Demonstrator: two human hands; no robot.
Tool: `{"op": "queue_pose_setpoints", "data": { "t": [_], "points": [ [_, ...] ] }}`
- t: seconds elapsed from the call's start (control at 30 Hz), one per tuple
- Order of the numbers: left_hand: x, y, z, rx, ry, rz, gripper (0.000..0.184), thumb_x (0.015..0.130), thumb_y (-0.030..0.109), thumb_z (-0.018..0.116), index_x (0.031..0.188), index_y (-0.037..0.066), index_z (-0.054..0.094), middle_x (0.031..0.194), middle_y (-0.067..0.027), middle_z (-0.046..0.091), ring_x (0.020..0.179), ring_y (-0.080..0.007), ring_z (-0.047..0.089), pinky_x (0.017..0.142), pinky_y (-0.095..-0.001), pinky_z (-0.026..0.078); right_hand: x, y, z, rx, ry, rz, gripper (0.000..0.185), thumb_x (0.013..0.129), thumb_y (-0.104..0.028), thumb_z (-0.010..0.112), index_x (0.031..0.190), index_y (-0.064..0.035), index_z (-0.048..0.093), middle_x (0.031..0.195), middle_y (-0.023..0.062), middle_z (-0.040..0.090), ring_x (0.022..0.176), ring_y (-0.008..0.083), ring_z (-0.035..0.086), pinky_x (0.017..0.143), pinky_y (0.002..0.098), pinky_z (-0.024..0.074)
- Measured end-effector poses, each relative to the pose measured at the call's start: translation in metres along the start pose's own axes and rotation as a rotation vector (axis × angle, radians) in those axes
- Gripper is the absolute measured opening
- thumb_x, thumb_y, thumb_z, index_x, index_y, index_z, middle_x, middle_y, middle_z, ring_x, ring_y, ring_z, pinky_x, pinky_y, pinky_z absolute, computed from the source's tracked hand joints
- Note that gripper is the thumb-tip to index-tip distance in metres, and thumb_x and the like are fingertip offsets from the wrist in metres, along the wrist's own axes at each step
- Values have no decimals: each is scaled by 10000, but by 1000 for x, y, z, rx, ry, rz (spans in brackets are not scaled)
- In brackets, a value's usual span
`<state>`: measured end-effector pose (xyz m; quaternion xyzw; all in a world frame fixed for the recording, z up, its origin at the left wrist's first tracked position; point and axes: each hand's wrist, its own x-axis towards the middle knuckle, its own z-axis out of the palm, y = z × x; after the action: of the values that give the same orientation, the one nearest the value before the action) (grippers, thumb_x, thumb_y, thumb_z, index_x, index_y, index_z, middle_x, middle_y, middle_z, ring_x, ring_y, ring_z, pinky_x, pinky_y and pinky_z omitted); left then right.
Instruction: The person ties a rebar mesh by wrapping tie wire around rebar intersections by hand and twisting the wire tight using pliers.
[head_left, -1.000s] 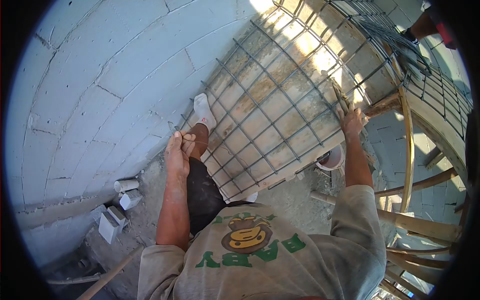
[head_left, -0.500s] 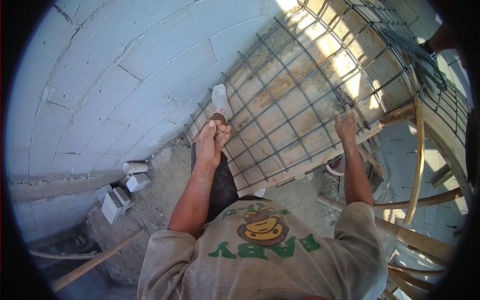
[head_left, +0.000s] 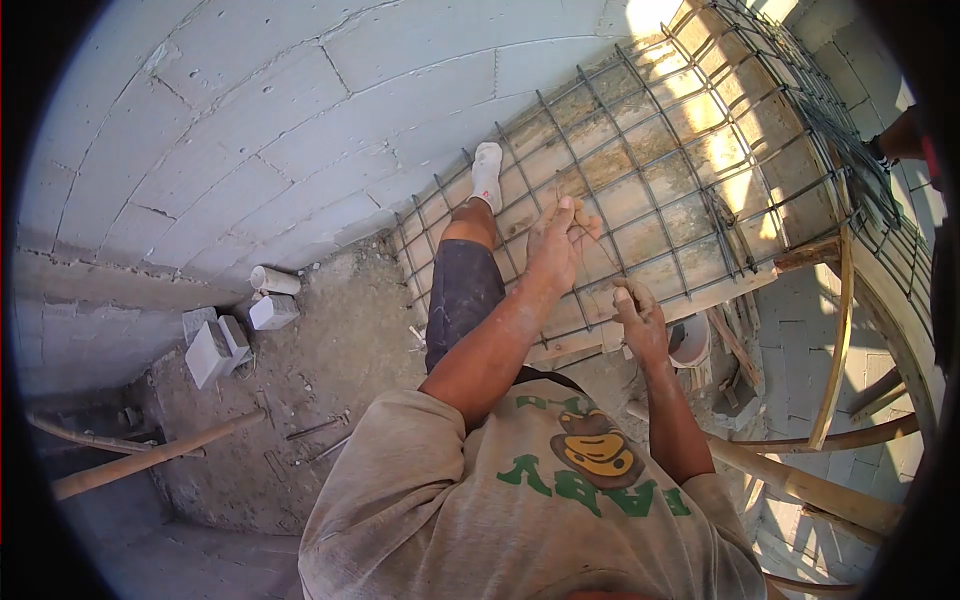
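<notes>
Thin wire (head_left: 607, 250) ran from the left hand (head_left: 555, 243) toward the right hand (head_left: 641, 318), above the rebar grid (head_left: 656, 206) — left fingers were pinched on it; right fingers were curled, grip unclear.

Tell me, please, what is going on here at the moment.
A person is working bare-handed over a rebar mesh laid above boards beside a block wall. The left hand appears to pinch a thin wire; the right hand is close by, its grip unclear. A white-socked foot is near the mesh's wall-side edge.
</notes>
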<state>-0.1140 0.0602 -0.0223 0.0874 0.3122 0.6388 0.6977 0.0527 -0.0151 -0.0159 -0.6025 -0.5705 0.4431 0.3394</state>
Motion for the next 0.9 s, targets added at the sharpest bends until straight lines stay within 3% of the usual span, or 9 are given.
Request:
{"op": "queue_pose_setpoints", "data": {
  "t": [0.1, 0.2, 0.3, 0.4, 0.5, 0.63, 0.77, 0.8, 0.9],
  "points": [
    [0, -8, 17, -103, -66, 27, 245, 947, 315, 491, 958, 72, 523, 732, 10, 520, 712, -138, 573, 712, -317, 511, 0, 17, 9, -294, 247, -327, 320, 925, -263, 518, 1055, 23, 577, 827, 55, 580, 735, 106, 535, 655, 262, 458],
    [-1, -3, 35, -192, -75, 31, 237, 955, 318, 472, 928, 87, 514, 666, 38, 459, 579, -89, 474, 572, -266, 449, -16, -13, 21, 203, -29, -9, 303, 928, -265, 517, 1049, 6, 579, 770, 36, 559, 695, 108, 513, 652, 272, 446],
    [4, 8, 29, -212, -62, -14, 237, 961, 316, 458, 899, 92, 504, 610, 54, 401, 481, -64, 364, 454, -238, 346, -36, -24, 14, 163, -151, 270, 291, 931, -268, 515, 1026, -3, 588, 725, 30, 541, 689, 106, 496, 650, 274, 428],
    [6, 3, 21, -174, 1, -39, 247, 959, 321, 460, 883, 89, 495, 583, 56, 369, 442, -61, 311, 398, -230, 282, -39, -17, -1, -99, -17, -63, 264, 938, -246, 501, 1002, -9, 599, 690, 26, 532, 650, 95, 464, 606, 260, 405],
    [0, -5, 24, -136, 45, -50, 276, 951, 345, 467, 877, 80, 492, 577, 52, 359, 436, -62, 305, 389, -222, 272, -50, -28, -25, -120, 23, -95, 251, 941, -225, 496, 987, -3, 603, 700, 27, 539, 640, 90, 448, 587, 262, 398],
    [-16, -4, 44, -1, 34, -14, 312, 950, 362, 461, 882, 59, 489, 580, 39, 360, 439, -69, 333, 397, -227, 302, -45, -24, -54, -320, 67, -226, 243, 937, -235, 506, 976, -22, 617, 745, 70, 583, 672, 141, 541, 622, 293, 435],
    [-21, -9, 63, 497, -15, 293, 347, 950, 382, 449, 865, 49, 495, 594, 25, 383, 447, -90, 374, 368, -252, 317, -25, 25, -60, -519, 167, -359, 237, 917, -241, 536, 919, -18, 617, 722, 91, 578, 677, 156, 570, 618, 295, 436],
    [-13, -14, 56, 587, -10, 342, 351, 949, 387, 449, 860, 51, 498, 594, 23, 388, 444, -95, 378, 358, -257, 315, -27, 17, -51, -623, 171, -392, 238, 906, -246, 548, 887, -18, 616, 668, 54, 549, 616, 125, 528, 578, 288, 415],
    [4, -26, 32, 694, -21, 501, 349, 944, 400, 452, 827, 74, 496, 581, 24, 392, 418, -97, 362, 332, -256, 290, -34, 33, -27, -119, -334, 137, 233, 902, -239, 545, 865, -22, 618, 621, 0, 497, 571, 94, 453, 531, 263, 363]
  ]
}}
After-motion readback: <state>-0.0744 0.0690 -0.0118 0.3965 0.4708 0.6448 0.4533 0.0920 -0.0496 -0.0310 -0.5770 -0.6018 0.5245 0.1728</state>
